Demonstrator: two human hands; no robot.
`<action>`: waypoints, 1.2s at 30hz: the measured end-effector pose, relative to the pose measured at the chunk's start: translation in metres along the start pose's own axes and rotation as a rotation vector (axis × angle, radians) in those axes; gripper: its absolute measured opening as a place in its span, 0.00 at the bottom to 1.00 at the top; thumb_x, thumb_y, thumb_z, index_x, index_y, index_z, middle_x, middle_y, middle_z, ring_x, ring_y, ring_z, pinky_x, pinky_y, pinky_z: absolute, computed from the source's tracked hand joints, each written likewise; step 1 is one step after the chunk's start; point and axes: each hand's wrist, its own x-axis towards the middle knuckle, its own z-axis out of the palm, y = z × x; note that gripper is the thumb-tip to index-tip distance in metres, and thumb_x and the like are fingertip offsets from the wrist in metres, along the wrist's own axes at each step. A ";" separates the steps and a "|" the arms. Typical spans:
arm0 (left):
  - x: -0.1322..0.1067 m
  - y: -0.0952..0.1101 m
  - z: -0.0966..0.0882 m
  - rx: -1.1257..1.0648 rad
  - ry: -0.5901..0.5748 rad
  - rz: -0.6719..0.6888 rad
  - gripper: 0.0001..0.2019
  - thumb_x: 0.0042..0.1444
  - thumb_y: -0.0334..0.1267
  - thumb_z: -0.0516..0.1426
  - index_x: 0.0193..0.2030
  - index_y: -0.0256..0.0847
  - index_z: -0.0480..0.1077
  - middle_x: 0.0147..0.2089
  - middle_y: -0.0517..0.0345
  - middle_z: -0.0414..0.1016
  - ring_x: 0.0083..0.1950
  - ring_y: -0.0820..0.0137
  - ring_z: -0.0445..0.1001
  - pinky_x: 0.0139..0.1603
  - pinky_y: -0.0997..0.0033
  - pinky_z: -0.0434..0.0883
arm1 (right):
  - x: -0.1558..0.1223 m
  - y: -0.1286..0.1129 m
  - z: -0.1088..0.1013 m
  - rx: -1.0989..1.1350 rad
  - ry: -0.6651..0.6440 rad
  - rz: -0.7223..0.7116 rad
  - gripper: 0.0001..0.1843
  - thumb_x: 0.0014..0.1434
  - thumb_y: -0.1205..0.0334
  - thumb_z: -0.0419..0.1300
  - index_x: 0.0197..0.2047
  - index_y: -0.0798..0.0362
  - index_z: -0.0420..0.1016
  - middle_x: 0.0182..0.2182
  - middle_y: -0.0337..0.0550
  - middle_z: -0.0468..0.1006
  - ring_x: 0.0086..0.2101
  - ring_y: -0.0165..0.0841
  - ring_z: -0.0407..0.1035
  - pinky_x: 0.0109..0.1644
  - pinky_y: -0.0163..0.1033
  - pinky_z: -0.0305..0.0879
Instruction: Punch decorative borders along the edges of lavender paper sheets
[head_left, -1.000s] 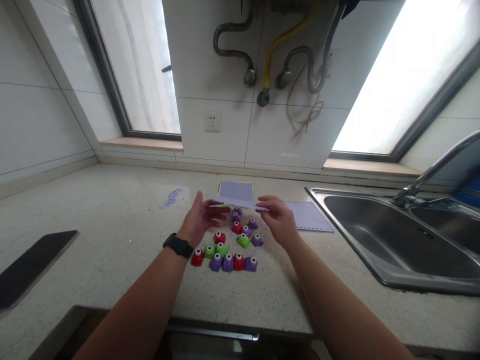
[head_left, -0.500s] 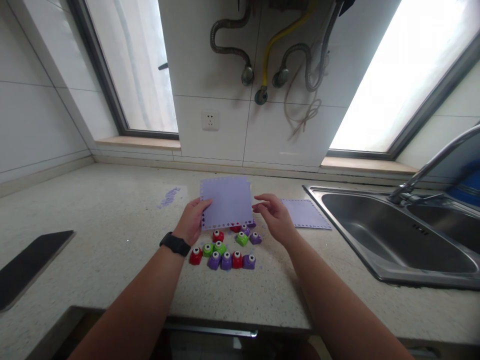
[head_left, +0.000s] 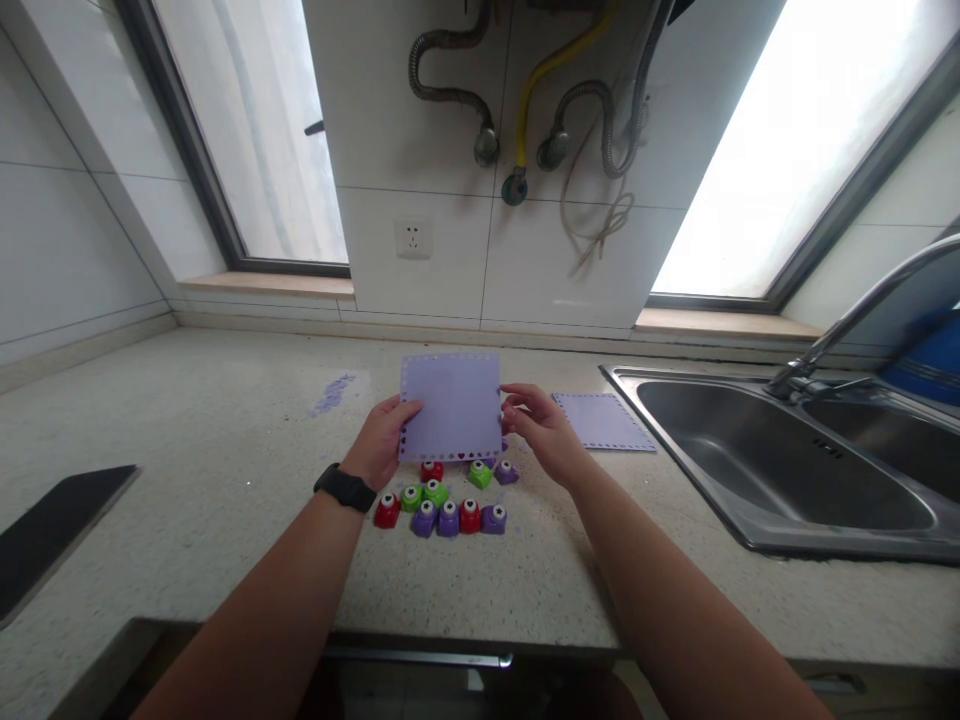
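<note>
A light purple sheet of paper (head_left: 451,405) with small shapes punched along its edges is held up above the counter. My left hand (head_left: 382,440) grips its left edge, thumb on the front face and fingers behind. At the opposite edge is my right hand (head_left: 541,430), its fingers curved and apart; the fingertips reach the paper's side, and a firm hold is not visible. Beneath and in front of the sheet stand several small craft punches, among them a red punch (head_left: 387,511), a green punch (head_left: 480,473) and a purple punch (head_left: 493,518). The sheet hides some punches behind it.
A second punched purple sheet (head_left: 606,421) lies right of my right hand, beside the steel sink (head_left: 780,450) with its tap (head_left: 795,375). Purple paper bits (head_left: 332,394) lie back left. A dark flat board (head_left: 64,530) rests at the far left of the counter.
My right hand has closed the small gap to the sheet's right edge. The sheet is tilted slightly differently and stays in my left hand. The whole view has shifted a little.
</note>
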 end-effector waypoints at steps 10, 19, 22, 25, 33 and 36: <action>-0.002 0.000 0.002 0.049 -0.019 0.003 0.15 0.50 0.38 0.67 0.45 0.35 0.79 0.37 0.51 0.84 0.34 0.63 0.81 0.36 0.65 0.78 | -0.003 -0.008 0.002 -0.108 -0.046 0.049 0.16 0.59 0.57 0.67 0.51 0.46 0.78 0.33 0.40 0.77 0.32 0.33 0.71 0.37 0.43 0.71; -0.005 0.004 0.001 0.208 -0.025 0.121 0.41 0.50 0.40 0.68 0.69 0.42 0.58 0.34 0.56 0.83 0.31 0.66 0.80 0.38 0.65 0.77 | -0.001 -0.001 -0.005 -0.213 0.042 0.035 0.18 0.57 0.57 0.68 0.51 0.50 0.78 0.27 0.37 0.76 0.29 0.31 0.69 0.36 0.42 0.68; -0.006 0.005 0.000 0.257 -0.069 0.185 0.42 0.52 0.39 0.67 0.72 0.46 0.54 0.39 0.55 0.83 0.37 0.65 0.81 0.41 0.64 0.77 | -0.001 0.000 -0.007 -0.208 0.056 0.027 0.18 0.57 0.58 0.68 0.51 0.51 0.78 0.27 0.36 0.75 0.28 0.31 0.69 0.36 0.41 0.67; -0.005 0.004 -0.002 0.332 -0.067 0.243 0.29 0.51 0.38 0.68 0.61 0.41 0.70 0.47 0.50 0.82 0.45 0.65 0.80 0.47 0.67 0.74 | 0.000 0.000 -0.008 -0.210 0.067 0.021 0.18 0.57 0.57 0.68 0.51 0.51 0.78 0.27 0.37 0.76 0.29 0.32 0.69 0.37 0.42 0.68; -0.003 0.003 -0.004 0.407 -0.001 0.289 0.18 0.49 0.39 0.70 0.48 0.40 0.81 0.47 0.51 0.82 0.45 0.68 0.76 0.49 0.72 0.70 | 0.001 -0.002 -0.009 -0.240 0.094 -0.001 0.17 0.57 0.57 0.68 0.49 0.51 0.79 0.29 0.39 0.77 0.29 0.32 0.70 0.37 0.43 0.69; -0.004 0.004 -0.003 0.406 0.006 0.288 0.19 0.48 0.39 0.70 0.48 0.40 0.81 0.44 0.52 0.82 0.41 0.69 0.76 0.47 0.73 0.70 | 0.001 -0.001 -0.009 -0.242 0.095 -0.012 0.17 0.57 0.58 0.68 0.49 0.51 0.80 0.29 0.39 0.77 0.29 0.32 0.70 0.37 0.42 0.69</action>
